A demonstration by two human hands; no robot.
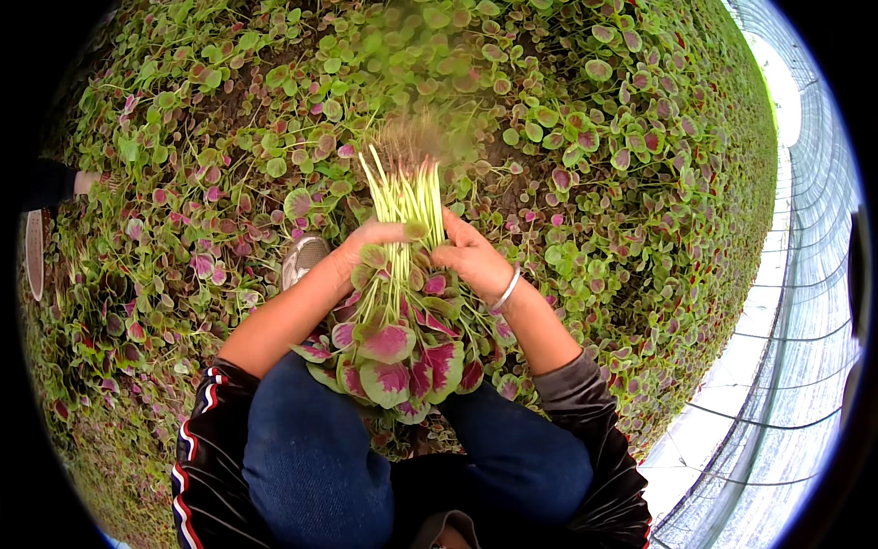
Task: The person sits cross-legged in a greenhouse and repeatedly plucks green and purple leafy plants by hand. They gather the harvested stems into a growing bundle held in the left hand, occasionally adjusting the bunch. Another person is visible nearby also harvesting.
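A bunch of red-and-green amaranth [405, 274] is held before my knees, its pale stems and stringy roots pointing away from me. Its broad leaves, green with magenta centres, hang down over my thighs. My left hand [374, 240] wraps around the stems from the left, with the thumb laid across them. On the right side of the same stems, my right hand [470, 254] grips with thumb and fingers; a silver bangle circles that wrist. Leaves and stems hide some of the fingers on both hands.
Low amaranth plants [597, 226] spread all around, with patches of bare soil [507, 185] between them. My shoe [304, 259] rests among the plants on the left. At the far left, another person's hand [89, 182] and a shoe [34, 254] show. A ribbed greenhouse cover [796, 329] curves along the right.
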